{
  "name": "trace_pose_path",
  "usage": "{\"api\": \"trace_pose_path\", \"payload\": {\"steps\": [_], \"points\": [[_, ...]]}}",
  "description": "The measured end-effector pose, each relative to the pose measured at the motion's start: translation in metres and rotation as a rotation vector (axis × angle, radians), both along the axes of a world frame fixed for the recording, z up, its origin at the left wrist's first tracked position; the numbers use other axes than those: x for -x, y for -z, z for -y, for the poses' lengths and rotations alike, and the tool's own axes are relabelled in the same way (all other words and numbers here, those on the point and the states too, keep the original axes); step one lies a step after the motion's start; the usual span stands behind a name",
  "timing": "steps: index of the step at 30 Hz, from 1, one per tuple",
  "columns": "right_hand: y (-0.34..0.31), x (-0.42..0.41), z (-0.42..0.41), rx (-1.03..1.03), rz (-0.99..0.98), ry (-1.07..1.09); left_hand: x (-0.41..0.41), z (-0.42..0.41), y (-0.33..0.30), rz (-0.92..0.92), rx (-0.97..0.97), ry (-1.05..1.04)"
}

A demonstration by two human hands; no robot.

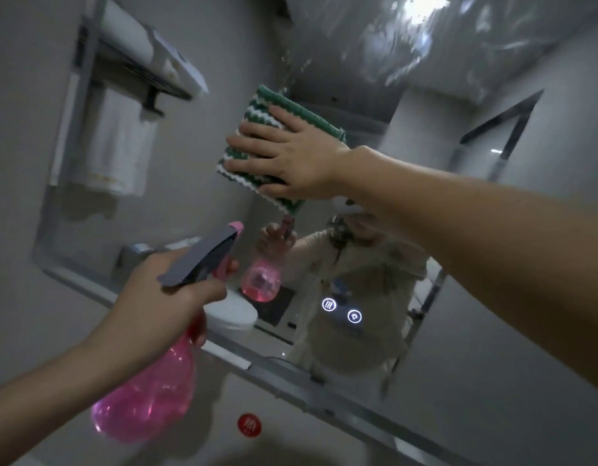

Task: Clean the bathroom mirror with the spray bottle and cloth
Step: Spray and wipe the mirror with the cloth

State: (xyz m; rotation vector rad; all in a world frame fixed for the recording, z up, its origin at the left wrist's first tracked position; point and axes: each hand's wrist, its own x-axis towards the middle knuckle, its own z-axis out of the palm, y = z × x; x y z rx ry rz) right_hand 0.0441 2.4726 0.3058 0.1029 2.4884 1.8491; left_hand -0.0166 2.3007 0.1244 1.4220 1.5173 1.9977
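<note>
Left of the large flat wall mirror [425,297], a folded white towel [112,153] hangs soft and creased from a dark metal rack [146,79] fixed to the smooth grey wall. Below the mirror's lower left edge, the left hand [163,297] wraps its curled fingers around the neck of a translucent pink plastic spray bottle [149,395] with a bulbous, rounded body and a matte grey angular trigger head tipped by a pink nozzle aimed at the glass. Beneath the bottle sits a small round red sticker [249,425] on the pale surface. Against the mirror's upper middle area, the right hand [287,159] lies flat with fingers straight and spread, pressing a green-and-white zigzag-striped ribbed cloth [257,129], folded roughly square, onto the glass. Above the cloth, the mirror shows wet, streaky smears and droplets. Lower on the mirror, right of the bottle's reflection, two small round glowing white touch icons [341,311] shine through the glossy surface.
</note>
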Motion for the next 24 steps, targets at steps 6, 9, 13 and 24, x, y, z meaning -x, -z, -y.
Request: {"api": "trace_pose_path", "payload": {"steps": [6,9,13,24], "points": [[-0.002,-0.049,-0.002,0.002,0.107,-0.004,-0.02,-0.002,-0.001,0.019,0.008,0.089],[0.005,-0.093,-0.01,-0.034,0.097,-0.063,-0.039,0.001,-0.003,0.029,0.027,0.157],[0.012,-0.156,-0.013,-0.035,0.034,-0.052,-0.066,0.002,-0.014,0.027,0.028,0.162],[0.013,-0.245,-0.009,0.011,0.03,0.044,-0.097,-0.01,-0.02,0.065,0.007,0.257]]}}
